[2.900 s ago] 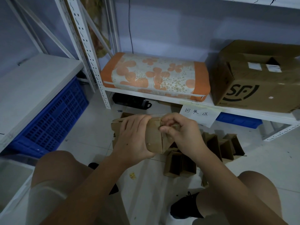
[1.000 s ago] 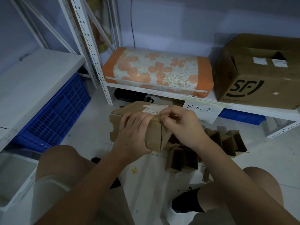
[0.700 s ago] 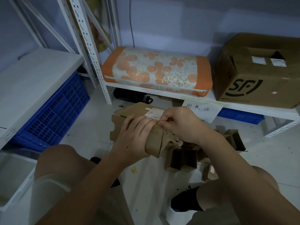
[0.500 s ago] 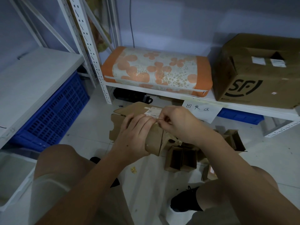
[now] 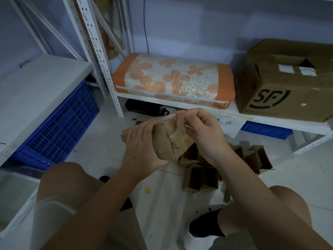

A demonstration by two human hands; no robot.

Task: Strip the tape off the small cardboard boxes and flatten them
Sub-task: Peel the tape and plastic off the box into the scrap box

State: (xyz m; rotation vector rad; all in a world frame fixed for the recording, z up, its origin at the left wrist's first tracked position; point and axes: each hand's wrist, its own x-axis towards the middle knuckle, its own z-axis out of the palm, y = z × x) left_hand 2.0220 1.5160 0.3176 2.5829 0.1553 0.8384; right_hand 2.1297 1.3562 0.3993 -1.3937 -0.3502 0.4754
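Observation:
A small brown cardboard box (image 5: 166,142) is held in front of me above the floor, one end turned toward me. My left hand (image 5: 142,145) grips its left side, fingers wrapped over the top. My right hand (image 5: 203,132) pinches a crumpled strip of tape (image 5: 177,131) at the box's right end, lifted partly off the cardboard. Several other small cardboard boxes (image 5: 200,179) stand open on the floor below and to the right.
A white metal shelf (image 5: 180,103) ahead carries an orange flowered cushion (image 5: 173,80) and a large SF carton (image 5: 286,82). A blue crate (image 5: 59,127) sits under the left shelf. A paper label (image 5: 229,124) hangs off the shelf edge. My knees and black shoes frame the floor.
The box has turned so its end faces me. My right hand has pulled the tape strip up off the right end; the white label on top is no longer seen.

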